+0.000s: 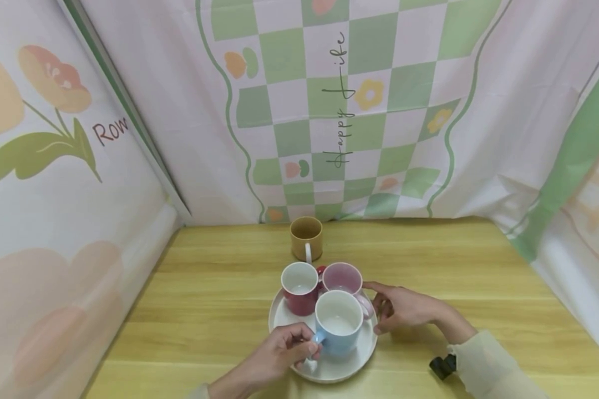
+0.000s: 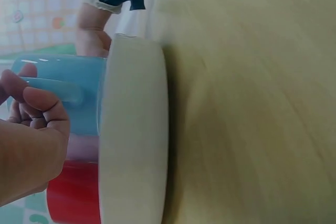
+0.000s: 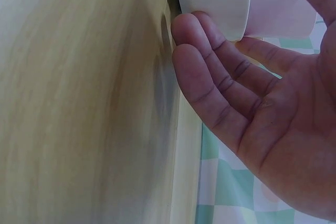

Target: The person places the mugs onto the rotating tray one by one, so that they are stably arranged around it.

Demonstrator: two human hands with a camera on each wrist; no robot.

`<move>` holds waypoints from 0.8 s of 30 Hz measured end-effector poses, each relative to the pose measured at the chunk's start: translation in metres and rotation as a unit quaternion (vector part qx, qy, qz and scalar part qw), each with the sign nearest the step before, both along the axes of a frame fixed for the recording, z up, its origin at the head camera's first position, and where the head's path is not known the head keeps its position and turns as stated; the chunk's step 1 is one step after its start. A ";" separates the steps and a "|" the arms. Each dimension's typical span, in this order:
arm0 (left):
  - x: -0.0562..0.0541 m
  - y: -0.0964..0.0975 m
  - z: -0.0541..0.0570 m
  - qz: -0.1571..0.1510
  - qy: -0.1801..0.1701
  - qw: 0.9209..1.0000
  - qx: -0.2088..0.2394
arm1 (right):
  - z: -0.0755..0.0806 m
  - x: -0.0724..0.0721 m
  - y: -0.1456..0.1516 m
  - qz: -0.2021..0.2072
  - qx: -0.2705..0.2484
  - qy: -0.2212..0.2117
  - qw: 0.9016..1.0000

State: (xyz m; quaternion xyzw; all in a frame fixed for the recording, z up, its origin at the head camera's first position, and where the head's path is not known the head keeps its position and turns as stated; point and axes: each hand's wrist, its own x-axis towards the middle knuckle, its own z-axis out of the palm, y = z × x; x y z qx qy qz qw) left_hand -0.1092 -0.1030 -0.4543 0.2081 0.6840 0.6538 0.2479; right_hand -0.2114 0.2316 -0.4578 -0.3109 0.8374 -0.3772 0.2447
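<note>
A round white plate (image 1: 279,321) carries three mugs. At its front stands a light-blue mug (image 1: 338,341) with a white inside, and my left hand (image 1: 279,354) pinches its handle between thumb and fingers. Behind it are a red mug (image 1: 299,302) on the left and a pink mug (image 1: 343,274) on the right, partly hidden by the blue one. My right hand (image 1: 404,307) is beside the plate's right rim, its forefinger reaching to the pink mug. In the right wrist view, loosely bent fingertips (image 3: 191,72) lie right at the plate's side (image 3: 212,3), holding nothing.
A mustard-brown mug (image 1: 306,244) with a pale handle stands on the wooden table (image 1: 214,288) behind the plate. Printed cloth walls (image 1: 324,111) close off the back and both sides. A black strap device (image 1: 443,367) is on the right wrist.
</note>
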 end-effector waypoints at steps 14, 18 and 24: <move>-0.005 0.007 -0.011 -0.023 0.007 1.000 -0.008 | -0.004 -0.002 0.001 -0.002 -0.002 0.007 1.000; -0.005 0.009 -0.012 -0.025 0.000 1.000 -0.012 | -0.004 -0.002 0.001 -0.001 -0.003 0.005 1.000; -0.007 0.012 -0.013 -0.027 -0.001 1.000 -0.010 | -0.005 -0.003 0.002 0.001 -0.008 0.003 1.000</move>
